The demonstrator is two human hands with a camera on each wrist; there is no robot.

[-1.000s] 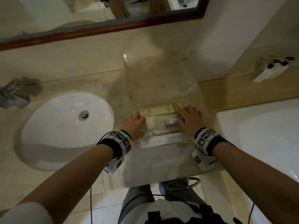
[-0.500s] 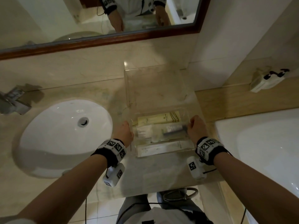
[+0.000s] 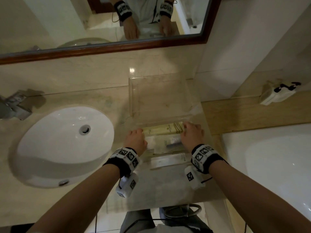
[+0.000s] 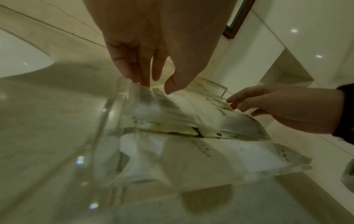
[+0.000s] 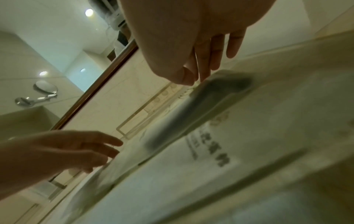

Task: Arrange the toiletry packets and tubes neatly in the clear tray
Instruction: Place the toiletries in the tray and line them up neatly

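A clear tray (image 3: 134, 98) lies on the marble counter, and its near end holds several flat packets. Farthest from me lies a yellowish packet (image 3: 164, 130). Behind it toward me are a clear packet with a dark tube (image 3: 172, 145) and a long white packet (image 3: 168, 160). My left hand (image 3: 140, 132) pinches the yellowish packet's left end, thumb and fingertips pointing down (image 4: 157, 84). My right hand (image 3: 185, 130) pinches its right end, thumb against fingers (image 5: 193, 80). The tray's far half holds nothing.
A white oval sink (image 3: 64, 142) lies left of the tray, with a chrome faucet (image 3: 13, 106) at the far left. A wood-framed mirror (image 3: 117, 46) runs along the back wall. A bathtub (image 3: 277, 157) is on the right, below a ledge with a white object (image 3: 276, 93).
My hands left the packets, went to the tray's two sides, then moved forward to the two ends of the yellowish packet. My view has tilted up toward the mirror.
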